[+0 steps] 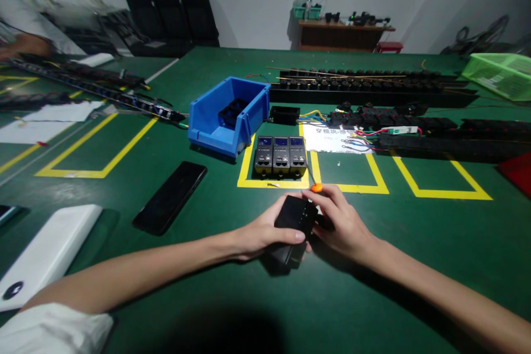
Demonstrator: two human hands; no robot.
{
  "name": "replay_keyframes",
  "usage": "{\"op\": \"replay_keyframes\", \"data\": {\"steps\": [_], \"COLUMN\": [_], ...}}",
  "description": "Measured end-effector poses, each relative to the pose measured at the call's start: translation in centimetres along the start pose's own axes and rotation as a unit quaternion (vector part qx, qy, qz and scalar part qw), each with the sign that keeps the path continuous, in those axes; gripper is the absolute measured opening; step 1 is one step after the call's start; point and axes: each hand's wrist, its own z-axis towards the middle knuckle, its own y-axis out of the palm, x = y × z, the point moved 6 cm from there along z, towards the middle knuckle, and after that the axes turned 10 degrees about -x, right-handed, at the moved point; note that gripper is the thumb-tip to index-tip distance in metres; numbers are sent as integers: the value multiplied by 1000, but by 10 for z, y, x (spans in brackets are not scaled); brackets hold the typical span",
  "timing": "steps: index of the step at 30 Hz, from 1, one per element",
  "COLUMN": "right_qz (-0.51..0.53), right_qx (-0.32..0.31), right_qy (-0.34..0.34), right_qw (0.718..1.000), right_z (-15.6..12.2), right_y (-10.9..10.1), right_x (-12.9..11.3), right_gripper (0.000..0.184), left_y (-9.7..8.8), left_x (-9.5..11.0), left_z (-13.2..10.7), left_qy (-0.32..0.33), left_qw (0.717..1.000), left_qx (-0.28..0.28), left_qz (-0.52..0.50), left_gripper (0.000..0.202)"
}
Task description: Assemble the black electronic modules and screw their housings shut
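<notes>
Left grip (259, 235) clasps a small black rectangular plastic module (293, 218) near the green counter's (332, 315) near edge, long axis pointing away from me. Right grip (346, 227), touching the module's right side, pinches an orange-tipped thin tool (316, 188).

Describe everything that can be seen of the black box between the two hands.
The black box is small and rectangular, matt plastic by its look, held tilted at the green table. The left hand grips its left side; the right hand, holding an orange-tipped tool, touches its right side. Finer parts are too dark to tell.
</notes>
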Motion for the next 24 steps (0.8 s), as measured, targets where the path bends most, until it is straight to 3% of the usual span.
{"op": "replay_keyframes", "data": {"steps": [4, 8, 15, 21, 24], "right_qz": [118, 256, 364, 382, 389], "right_qx": [23, 47, 52, 62, 62], "right_qy": [78, 157, 179, 171, 176], "right_qw": [990, 953, 912, 906, 902], "right_z": [-2, -8, -10, -10, -8], "right_y": [-9, -9, 14, 18, 20], "right_x": [3, 7, 7, 4, 6], "right_gripper": [61, 44, 34, 33, 30], "left_y": [-8, -10, -5, -5, -5], "left_x": [3, 9, 11, 16, 23], "left_z": [3, 3, 7, 2, -3], "left_qy": [32, 66, 110, 176, 214], "left_qw": [999, 998, 990, 954, 916], "left_qx": [1, 2, -9, 22, 68], "left_qz": [-15, -13, 83, 243, 332], "left_gripper": [73, 70, 69, 64, 63]}}
